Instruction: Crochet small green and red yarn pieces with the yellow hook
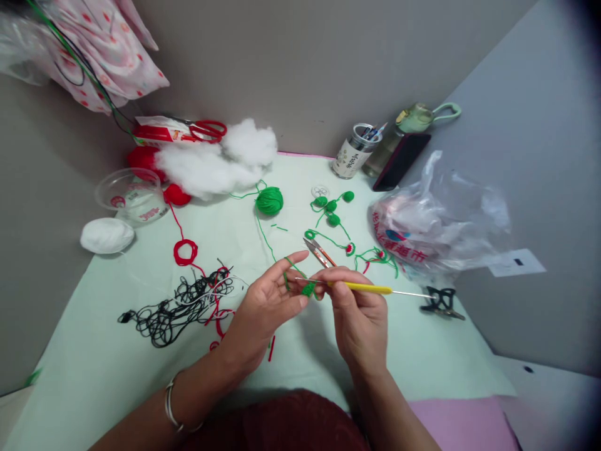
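My right hand (360,319) grips a crochet hook with a yellow handle (370,288), its thin metal tip pointing left. Close to that tip, my left hand (263,307) pinches a small green crocheted piece (308,289). Green yarn loops over the left fingers and runs back to a green yarn ball (269,201). Just beyond the fingertips lies a pair of thread snips (320,252). Several small green crocheted balls (333,220) with yarn tails rest behind, near a small green ring (310,234) and a red, white and green piece (350,249).
On the left are tangled black yarn (164,319), a red yarn loop (185,252), a white yarn ball (107,236) and a clear tub (141,200). White stuffing (201,169) and red scissors (209,129) sit behind. At right stand a pen tin (350,156), phone (402,161) and plastic bag (436,219).
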Motion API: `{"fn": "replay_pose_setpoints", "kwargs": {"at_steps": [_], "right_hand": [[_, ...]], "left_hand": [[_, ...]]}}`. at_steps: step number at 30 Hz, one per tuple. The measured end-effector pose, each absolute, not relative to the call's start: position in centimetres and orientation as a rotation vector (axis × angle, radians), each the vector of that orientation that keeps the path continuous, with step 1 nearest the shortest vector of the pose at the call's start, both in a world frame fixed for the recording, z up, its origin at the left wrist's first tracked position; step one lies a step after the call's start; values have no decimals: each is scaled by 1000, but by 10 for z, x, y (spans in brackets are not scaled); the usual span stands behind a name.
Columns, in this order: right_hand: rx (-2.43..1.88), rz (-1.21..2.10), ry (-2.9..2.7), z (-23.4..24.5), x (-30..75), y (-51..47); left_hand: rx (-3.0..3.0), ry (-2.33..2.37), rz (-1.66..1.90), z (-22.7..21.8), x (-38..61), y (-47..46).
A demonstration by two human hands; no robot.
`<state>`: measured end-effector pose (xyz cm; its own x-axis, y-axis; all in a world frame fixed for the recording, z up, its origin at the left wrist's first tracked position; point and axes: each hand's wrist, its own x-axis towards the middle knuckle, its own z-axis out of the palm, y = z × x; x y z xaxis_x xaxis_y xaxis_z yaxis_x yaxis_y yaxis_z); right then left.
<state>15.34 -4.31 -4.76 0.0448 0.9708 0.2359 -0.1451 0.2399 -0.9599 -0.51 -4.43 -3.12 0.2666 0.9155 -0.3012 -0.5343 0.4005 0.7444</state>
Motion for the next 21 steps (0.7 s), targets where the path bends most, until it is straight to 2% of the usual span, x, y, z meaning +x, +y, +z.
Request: {"fn": "replay_pose_setpoints", "kwargs": {"at_steps": [12, 21], "right_hand": [[-961, 1162, -1031, -41, 148, -38], [-1031, 865, -1276, -44, 145, -44]], "left_hand": [[628, 808, 1044, -34, -9, -42], [555, 828, 1043, -26, -5, -41]]}}
